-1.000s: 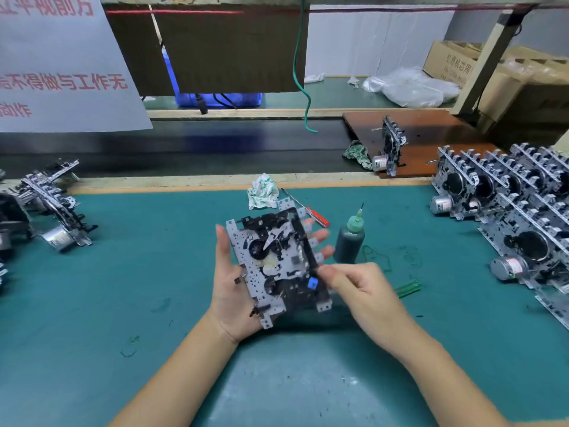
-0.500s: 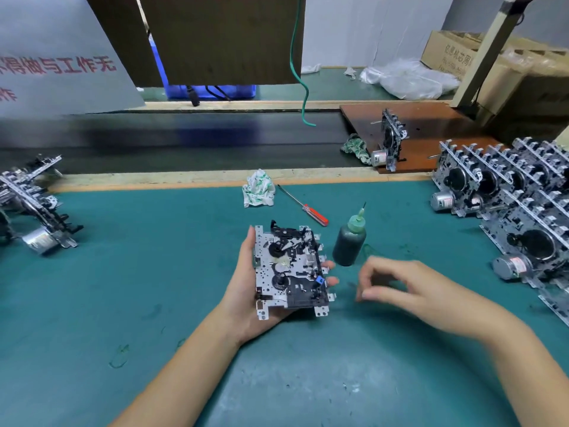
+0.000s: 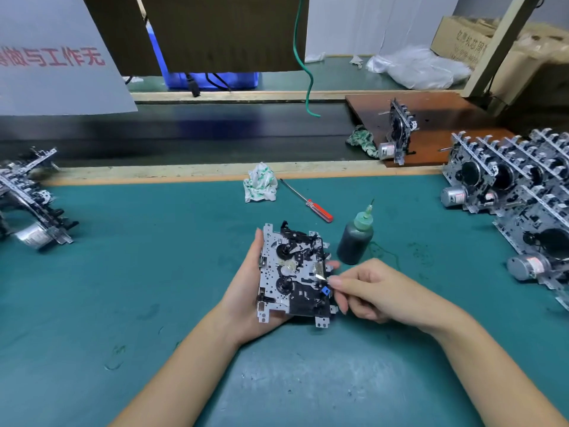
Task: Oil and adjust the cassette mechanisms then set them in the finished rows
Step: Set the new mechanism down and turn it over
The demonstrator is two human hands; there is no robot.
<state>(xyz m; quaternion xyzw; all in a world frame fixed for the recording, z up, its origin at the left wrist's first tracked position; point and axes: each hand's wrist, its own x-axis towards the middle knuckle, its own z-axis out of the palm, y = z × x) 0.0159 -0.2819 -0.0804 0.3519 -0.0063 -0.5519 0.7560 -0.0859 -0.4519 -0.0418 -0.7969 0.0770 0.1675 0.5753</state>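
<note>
— What changed?
— The right hand (image 3: 372,289), apart from the cassette mechanism (image 3: 294,274) a moment ago, now pinches a part at its right edge.
— And the mechanism?
— A perforated metal plate (black gears) gripped in the left hand (image 3: 246,291), just before the oil bottle (image 3: 355,240).

this is a factory assembly bench: a teal work mat (image 3: 123,288) fronts a dark conveyor belt (image 3: 184,134), with rows of identical cassette mechanisms (image 3: 508,186) lined up at the right, more piled at the left (image 3: 27,195), an oil bottle (image 3: 355,241), a red-handled screwdriver (image 3: 308,201), cardboard cartons (image 3: 455,38) and a printed notice (image 3: 55,57) overhead.
</note>
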